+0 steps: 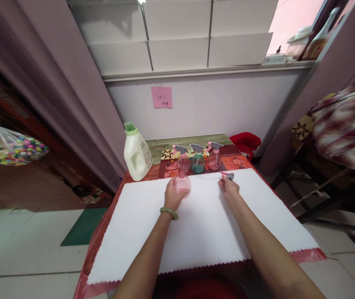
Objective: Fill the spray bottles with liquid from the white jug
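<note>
The pink bottle (182, 185) is at the far edge of the white mat (205, 224), the left hand's (173, 196) fingers and thumb wrapped round its belly, probably to steady it and leave its mouth free; its neck points away from the person, toward the wall, and its long axis runs roughly along that line. The right hand (229, 187) pinches the spray head (227, 176) between thumb and fingers, well apart from the bottle. Beyond, three spray bottles (197, 163) stand in a row near the white jug (137, 158), seemingly grouped there to leave working room.
</note>
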`<state>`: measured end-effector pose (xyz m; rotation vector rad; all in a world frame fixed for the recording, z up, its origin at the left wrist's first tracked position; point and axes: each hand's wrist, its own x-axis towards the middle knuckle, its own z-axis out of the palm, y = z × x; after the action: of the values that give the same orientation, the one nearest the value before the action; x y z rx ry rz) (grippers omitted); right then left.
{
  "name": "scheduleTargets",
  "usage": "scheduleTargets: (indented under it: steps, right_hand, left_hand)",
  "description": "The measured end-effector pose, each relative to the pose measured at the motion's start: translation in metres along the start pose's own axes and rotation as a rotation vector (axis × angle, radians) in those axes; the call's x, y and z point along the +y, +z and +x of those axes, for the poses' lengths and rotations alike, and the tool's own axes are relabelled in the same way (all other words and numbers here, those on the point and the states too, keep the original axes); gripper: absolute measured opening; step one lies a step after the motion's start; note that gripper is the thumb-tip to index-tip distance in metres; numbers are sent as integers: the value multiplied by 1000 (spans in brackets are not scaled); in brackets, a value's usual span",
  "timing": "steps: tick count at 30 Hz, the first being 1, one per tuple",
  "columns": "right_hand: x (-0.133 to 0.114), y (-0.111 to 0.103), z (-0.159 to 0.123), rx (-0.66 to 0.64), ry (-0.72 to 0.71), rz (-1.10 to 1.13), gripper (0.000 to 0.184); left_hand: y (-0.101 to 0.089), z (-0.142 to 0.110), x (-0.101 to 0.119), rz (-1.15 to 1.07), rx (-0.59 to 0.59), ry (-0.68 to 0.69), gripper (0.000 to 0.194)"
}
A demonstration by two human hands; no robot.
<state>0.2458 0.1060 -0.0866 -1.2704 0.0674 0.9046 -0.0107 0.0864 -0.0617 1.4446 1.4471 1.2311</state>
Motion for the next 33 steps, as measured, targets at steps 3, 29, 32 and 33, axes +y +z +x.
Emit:
scheduleTargets:
  steps: [3,29,32,33]
  right_hand:
    - [-3,-11,-9,-55,20,-26,19]
    - [63,-54,-86,-414,-329,-421,69]
    - [65,-53,-90,-430,-339,-423,67]
    - [65,-53,-90,-433,-342,-429,67]
  left_hand:
    - [-1,-2,-3,5,1,5,74]
    - [-94,69,27,66,441,74,48]
    - [-132,118,34,124,661,-39,63]
    - [-142,131,33,138,695,-90,67]
